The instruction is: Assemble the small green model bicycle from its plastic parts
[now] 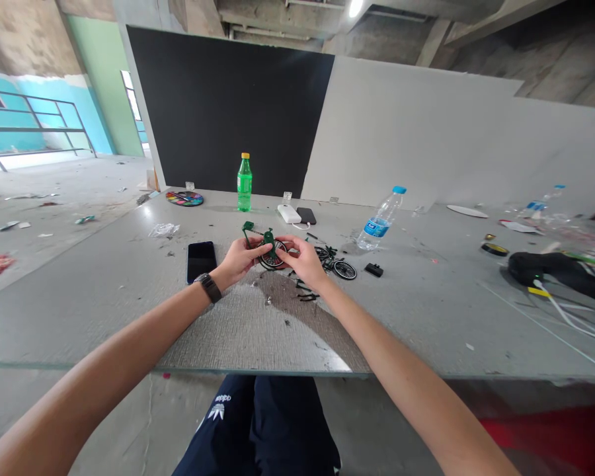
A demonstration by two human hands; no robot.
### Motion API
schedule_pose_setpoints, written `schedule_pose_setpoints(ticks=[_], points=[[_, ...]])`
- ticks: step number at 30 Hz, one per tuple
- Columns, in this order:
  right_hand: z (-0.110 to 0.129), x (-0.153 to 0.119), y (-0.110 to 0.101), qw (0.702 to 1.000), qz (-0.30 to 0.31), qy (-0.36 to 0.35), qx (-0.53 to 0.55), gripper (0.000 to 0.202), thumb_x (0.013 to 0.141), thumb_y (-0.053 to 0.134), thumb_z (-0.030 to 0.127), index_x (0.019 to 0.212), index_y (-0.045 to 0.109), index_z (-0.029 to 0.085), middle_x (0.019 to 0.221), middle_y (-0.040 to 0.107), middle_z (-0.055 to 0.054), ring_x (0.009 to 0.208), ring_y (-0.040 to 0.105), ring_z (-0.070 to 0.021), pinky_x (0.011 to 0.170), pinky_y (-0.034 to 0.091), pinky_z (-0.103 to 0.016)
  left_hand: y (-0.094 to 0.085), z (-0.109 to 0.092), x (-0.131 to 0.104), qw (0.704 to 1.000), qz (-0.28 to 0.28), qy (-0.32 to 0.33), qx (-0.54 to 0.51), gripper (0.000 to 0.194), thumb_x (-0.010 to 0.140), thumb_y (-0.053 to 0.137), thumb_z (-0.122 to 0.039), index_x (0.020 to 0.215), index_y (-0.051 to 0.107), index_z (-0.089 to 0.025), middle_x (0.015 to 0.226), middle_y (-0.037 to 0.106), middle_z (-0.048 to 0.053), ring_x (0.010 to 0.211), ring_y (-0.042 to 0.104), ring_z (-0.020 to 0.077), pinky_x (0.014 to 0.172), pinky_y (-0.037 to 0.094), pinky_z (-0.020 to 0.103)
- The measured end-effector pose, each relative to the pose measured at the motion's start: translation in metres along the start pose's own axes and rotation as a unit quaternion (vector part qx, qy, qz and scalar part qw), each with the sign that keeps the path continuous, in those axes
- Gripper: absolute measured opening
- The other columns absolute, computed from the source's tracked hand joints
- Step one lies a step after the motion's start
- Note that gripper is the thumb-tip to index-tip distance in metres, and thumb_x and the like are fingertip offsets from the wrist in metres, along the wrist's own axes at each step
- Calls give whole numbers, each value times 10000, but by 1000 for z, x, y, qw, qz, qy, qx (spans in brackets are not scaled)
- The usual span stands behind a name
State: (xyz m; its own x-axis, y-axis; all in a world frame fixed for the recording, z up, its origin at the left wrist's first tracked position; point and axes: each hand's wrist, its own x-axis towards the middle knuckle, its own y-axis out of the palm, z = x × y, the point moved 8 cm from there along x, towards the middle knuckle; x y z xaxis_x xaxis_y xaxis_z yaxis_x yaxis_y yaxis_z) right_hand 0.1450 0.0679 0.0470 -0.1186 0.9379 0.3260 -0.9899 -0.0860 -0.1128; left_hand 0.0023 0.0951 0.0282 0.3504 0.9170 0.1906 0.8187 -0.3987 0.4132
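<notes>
Between my two hands, just above the table, is a small green model bicycle [269, 239] with a spoked black wheel [272, 258] at its lower end. My left hand [242, 259] pinches its green frame from the left, a dark watch on the wrist. From the right, my right hand [301, 256] has its fingers closed at the wheel's edge; the fingertips partly hide the join. Just right of that hand lie dark bicycle parts with another spoked wheel [345, 270]. Several thin dark pieces [305, 291] lie below it.
A phone [201, 260] lies left of my hands. Behind stand a green bottle [244, 184], a white power bank [289, 213] and a colourful palette [185, 198]. To the right are a water bottle [378, 221], a small black block [374, 270] and a black device with cables [555, 270].
</notes>
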Motion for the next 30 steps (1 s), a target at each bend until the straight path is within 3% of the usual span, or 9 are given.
schedule_pose_setpoints(ticks=[3,5,8,13,25,30], points=[[2,0,-2,1000,-7,-10,-8,434,765,794,427,1132,666,232,906,656,-40,736,683,-189,666,634,-361,14,2,-4,998,54,-20,34,291,774,829,-290,971,721,-105,936,748,92,812,708,175,812,554,332],[2,1,-2,1000,-8,-16,-19,434,769,791,428,1133,660,233,921,657,-43,727,678,-182,656,619,-342,16,-2,-5,996,50,-2,71,280,774,824,-301,962,737,-112,930,751,95,805,704,185,797,547,336],[1,3,-5,999,-16,-30,-33,386,791,768,435,1096,648,232,926,660,-40,722,661,-171,669,598,-333,12,-15,-5,983,16,63,170,232,769,821,-289,928,764,-131,903,755,84,793,685,191,772,525,321],[12,4,-9,991,-28,-96,-93,248,822,725,401,965,640,217,915,671,-44,844,649,-192,748,558,-329,10,-38,-13,926,-19,180,332,210,742,840,-272,935,784,-210,884,756,39,851,664,214,822,495,317],[18,2,-12,989,-19,-106,-99,168,794,732,336,876,656,211,846,702,-43,838,681,-207,763,546,-340,21,-45,-26,917,19,215,335,231,766,821,-242,992,774,-251,990,757,52,925,674,217,915,476,321],[16,3,-7,992,12,-92,-87,211,768,742,300,936,657,205,944,721,-65,925,690,-221,850,555,-371,26,-50,-27,880,67,263,389,224,817,760,-230,1039,767,-258,1039,738,77,977,659,229,945,477,356]])
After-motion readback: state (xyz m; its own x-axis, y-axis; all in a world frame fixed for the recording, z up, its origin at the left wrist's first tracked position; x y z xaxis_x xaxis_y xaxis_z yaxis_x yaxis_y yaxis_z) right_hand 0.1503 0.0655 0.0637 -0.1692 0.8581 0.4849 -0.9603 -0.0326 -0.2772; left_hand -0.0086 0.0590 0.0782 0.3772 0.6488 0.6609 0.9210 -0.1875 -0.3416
